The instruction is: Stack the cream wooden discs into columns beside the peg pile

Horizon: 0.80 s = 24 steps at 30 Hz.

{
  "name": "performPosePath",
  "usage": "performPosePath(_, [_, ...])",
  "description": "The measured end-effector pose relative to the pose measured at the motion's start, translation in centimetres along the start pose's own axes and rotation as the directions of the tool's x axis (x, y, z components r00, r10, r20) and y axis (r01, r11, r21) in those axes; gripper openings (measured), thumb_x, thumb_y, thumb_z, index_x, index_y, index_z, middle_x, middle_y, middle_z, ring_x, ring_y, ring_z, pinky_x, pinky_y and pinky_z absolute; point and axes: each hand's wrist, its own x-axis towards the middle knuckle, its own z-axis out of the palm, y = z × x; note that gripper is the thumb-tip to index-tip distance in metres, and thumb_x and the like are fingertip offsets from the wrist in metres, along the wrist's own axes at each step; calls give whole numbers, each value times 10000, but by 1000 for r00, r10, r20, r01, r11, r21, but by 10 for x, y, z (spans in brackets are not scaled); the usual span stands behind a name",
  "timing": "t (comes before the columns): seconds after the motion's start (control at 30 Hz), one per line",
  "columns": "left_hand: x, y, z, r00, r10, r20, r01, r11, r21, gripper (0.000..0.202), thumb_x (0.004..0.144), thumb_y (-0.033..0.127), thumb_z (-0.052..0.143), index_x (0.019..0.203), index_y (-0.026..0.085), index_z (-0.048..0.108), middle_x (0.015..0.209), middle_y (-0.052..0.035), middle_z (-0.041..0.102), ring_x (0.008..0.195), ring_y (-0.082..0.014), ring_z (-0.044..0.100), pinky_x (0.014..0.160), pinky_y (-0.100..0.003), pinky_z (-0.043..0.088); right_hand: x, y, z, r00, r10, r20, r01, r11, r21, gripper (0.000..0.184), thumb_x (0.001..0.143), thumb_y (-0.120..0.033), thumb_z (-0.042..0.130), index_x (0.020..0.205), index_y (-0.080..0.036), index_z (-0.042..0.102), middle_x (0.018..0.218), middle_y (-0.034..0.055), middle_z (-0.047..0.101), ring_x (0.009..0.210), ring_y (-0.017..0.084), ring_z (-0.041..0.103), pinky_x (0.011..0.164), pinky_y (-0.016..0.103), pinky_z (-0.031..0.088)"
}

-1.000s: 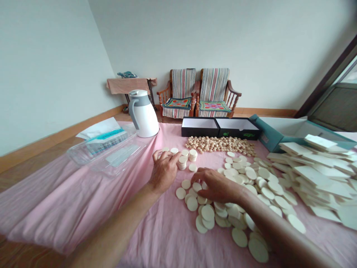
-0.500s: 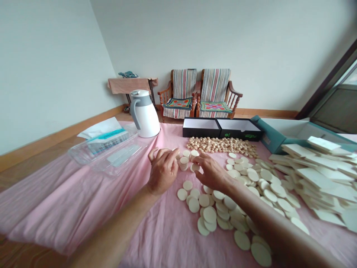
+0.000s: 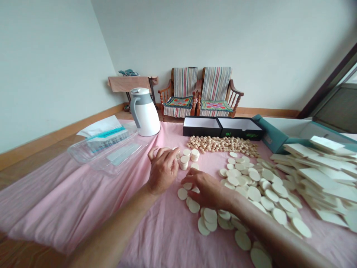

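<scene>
Small stacks of pale wooden discs (image 3: pixel 184 162) stand on the pink cloth (image 3: pixel 156 230). At their left is my left hand (image 3: pixel 163 169), fingers bent loosely and apart, its fingertips beside a partly hidden stack; whether they touch it I cannot tell. My right hand (image 3: pixel 206 188) hovers over loose round discs (image 3: pixel 194 206) in front of the stacks, thumb and fingers apart with nothing visible between them. A single disc (image 3: pixel 195 166) lies just beyond its fingers. Its palm and forearm cover part of the disc pile.
Behind the stacks lie many wooden beads (image 3: pixel 220 144) and two black boxes (image 3: pixel 200 127). At right are a heap of pale flat boards (image 3: pixel 320 175) and a teal box (image 3: pixel 275 136). A white jug (image 3: pixel 147 118) and clear plastic packaging (image 3: pixel 111 149) stand left.
My right hand has moved from beside the stacks back toward me and slightly left, over the loose discs. My left hand has stayed nearly in place.
</scene>
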Motion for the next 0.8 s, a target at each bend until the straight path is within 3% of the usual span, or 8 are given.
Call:
performPosePath(0.3, [-1, -2, -1, 999, -6, 36, 6, 1000, 8, 310, 849, 127, 477, 1128, 204, 589, 963, -46, 687, 976, -208, 573, 1013, -450, 257, -3, -5, -5, 988, 139, 61, -124, 971, -202, 229, 742, -118, 518, 952, -184, 578, 1002, 69, 558, 808, 161, 591, 665, 257, 409])
performPosePath(0.43, [-1, -1, -1, 999, -8, 37, 8, 1000, 4, 307, 851, 128, 478, 1126, 205, 590, 963, -41, 687, 977, -202, 573, 1013, -444, 257, -5, -6, -5, 969, 247, 3, -235, 926, -294, 275, 764, -197, 544, 1034, -140, 534, 1029, 117, 559, 865, 212, 593, 667, 286, 415])
performPosePath(0.57, [0, -1, -1, 999, -8, 32, 8, 1000, 6, 303, 848, 131, 486, 1123, 204, 592, 956, -39, 688, 970, -201, 575, 1010, -445, 261, -2, -10, 0, 949, 313, -35, -306, 888, -343, 218, 782, -247, 549, 973, -141, 546, 996, 121, 576, 887, 225, 595, 666, 287, 414])
performPosePath(0.8, [-1, -2, -1, 1000, -10, 27, 10, 1000, 2, 303, 844, 129, 485, 1114, 207, 599, 949, -38, 692, 967, -203, 578, 1009, -452, 258, 2, -4, -1, 948, 295, -122, -318, 894, -316, 148, 709, -157, 519, 851, -154, 559, 873, 82, 582, 704, 166, 569, 585, 263, 369])
